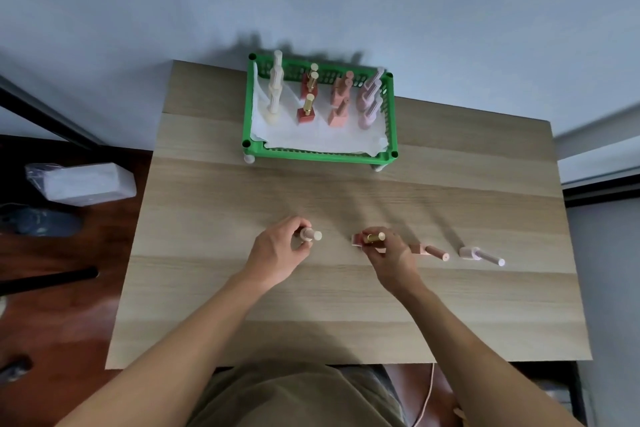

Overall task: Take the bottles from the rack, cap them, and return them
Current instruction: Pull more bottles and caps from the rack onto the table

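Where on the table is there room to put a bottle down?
The wooden table is bare between the green rack and the hands, and along the near edge. It's crowded right of the right hand, where two bottles stand.

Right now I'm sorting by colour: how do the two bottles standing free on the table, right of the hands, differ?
The salmon-pink bottle has a blocky square base; the pale lilac bottle has a rounded one. The salmon-pink bottle stands nearer the right hand, the pale lilac bottle farther right. Both are capped.
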The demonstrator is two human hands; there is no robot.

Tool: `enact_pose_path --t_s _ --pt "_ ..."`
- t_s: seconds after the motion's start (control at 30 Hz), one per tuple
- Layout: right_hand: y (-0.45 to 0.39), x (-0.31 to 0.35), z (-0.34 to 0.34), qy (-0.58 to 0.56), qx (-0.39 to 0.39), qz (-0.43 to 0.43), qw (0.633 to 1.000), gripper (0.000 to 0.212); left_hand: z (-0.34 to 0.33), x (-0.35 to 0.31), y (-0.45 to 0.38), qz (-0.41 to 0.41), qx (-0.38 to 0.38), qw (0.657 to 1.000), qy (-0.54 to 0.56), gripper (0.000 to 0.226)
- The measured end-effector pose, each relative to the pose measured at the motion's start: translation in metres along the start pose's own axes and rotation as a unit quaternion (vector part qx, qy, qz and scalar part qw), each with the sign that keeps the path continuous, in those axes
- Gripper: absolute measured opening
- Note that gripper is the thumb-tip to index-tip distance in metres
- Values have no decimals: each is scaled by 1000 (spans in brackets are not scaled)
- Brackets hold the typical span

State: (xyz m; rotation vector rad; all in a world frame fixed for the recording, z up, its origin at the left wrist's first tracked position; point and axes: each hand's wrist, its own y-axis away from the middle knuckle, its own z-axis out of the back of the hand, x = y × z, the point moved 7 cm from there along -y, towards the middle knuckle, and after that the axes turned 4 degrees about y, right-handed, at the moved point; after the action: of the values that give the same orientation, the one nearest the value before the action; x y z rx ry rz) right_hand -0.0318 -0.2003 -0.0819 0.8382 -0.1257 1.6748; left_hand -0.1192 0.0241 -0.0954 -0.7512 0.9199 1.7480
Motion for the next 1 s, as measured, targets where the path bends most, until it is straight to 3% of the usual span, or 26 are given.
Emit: enact_pose_path --t_s 0.43,0.6,0.73,1.0 --pt "3 6 -4 35 17 47 998 25 -5 11 3 7 3 1000 22 24" --pt "-6 3 2 57 75 11 996 34 -4 15 4 17 11 999 27 46" --pt "-22 14 23 34 68 -6 997 32 5 19 5 16 8 1000 23 57" --pt "-28 85 29 74 108 142 981 13 38 30 10 38 -57 997 -19 12"
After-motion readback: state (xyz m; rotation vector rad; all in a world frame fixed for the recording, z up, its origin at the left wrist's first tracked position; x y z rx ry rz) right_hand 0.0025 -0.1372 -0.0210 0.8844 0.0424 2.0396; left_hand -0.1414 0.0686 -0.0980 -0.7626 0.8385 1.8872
